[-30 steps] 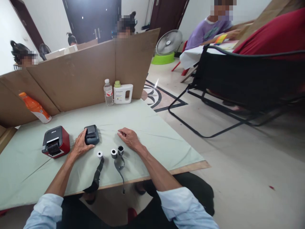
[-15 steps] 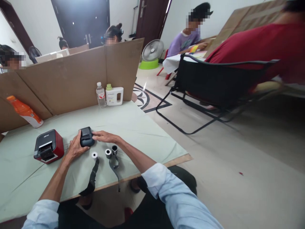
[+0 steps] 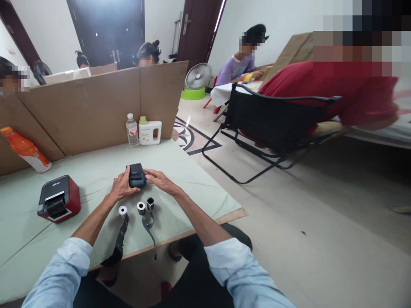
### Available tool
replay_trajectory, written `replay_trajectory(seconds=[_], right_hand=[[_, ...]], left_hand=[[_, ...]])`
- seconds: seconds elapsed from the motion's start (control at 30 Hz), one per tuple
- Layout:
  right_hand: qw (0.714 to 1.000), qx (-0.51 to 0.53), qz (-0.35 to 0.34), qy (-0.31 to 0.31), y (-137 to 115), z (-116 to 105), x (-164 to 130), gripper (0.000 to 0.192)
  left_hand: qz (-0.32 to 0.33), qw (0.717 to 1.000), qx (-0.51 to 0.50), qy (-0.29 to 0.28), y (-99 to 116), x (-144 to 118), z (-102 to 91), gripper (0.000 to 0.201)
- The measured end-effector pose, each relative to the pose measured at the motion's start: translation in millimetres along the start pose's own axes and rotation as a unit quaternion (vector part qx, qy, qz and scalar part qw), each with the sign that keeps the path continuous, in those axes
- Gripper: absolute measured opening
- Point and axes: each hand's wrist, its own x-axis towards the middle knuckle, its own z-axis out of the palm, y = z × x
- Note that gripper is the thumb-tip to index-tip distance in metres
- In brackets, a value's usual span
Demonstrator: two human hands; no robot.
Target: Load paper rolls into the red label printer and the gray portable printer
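Both hands hold a small dark printer (image 3: 137, 176) on the green tabletop (image 3: 180, 171). The left hand (image 3: 121, 187) cups its left side, fingers curled around it. The right hand (image 3: 159, 180) rests against its right side, fingers stretched out and touching it. Just in front stand three rolls (image 3: 137, 207), two trailing dark strips over the edge. A red printer (image 3: 58, 198) sits well to the left.

Table (image 3: 180, 171) with green cover: red printer (image 3: 58, 198) at left, three rolls (image 3: 140, 207) right of it, orange bottle (image 3: 25, 149) behind it.
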Motion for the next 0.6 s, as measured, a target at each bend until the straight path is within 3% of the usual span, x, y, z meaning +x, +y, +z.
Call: replay_trajectory(seconds=[0.13,0.27,0.6], right_hand=[[0.998,-0.001,-0.007,0.062,13,0,-3,0.070],[0.992,-0.034,-0.030,0.117,20,7,-5,0.065],[0.985,-0.025,-0.045,0.163,35,13,-3,0.066]], left_hand=[[0.000,1.000,0.005,-0.015,13,4,7.4,0.119],[0.012,1.000,-0.003,-0.020,12,3,8.4,0.119],[0.023,1.000,0.000,-0.012,7,0,10.1,0.114]])
